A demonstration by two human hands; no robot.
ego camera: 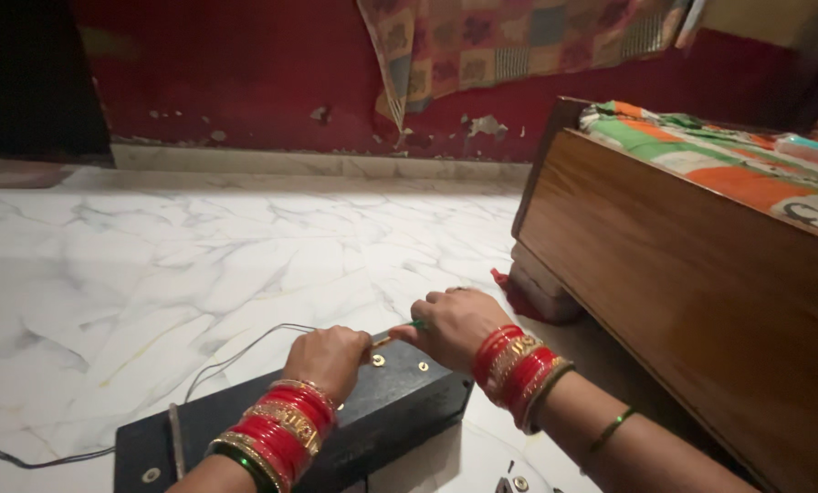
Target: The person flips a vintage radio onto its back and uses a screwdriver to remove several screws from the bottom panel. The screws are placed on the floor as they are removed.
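A flat black box [391, 411] with brass screws on its top lies on the marble floor in front of me. My left hand [331, 358] rests on its top near the far edge, fingers curled. My right hand [455, 321] is closed around a thin tool with a green handle [415, 324], whose tip points toward the left hand over a screw on the box. Both wrists carry red and gold bangles. What the left fingers pinch is hidden.
A thin grey wire [235, 358] runs from the box leftward across the white marble floor [199, 256]. A wooden bed [701, 283] with striped bedding stands close on the right. A red wall [245, 82] with a hanging patterned cloth [509, 46] is behind.
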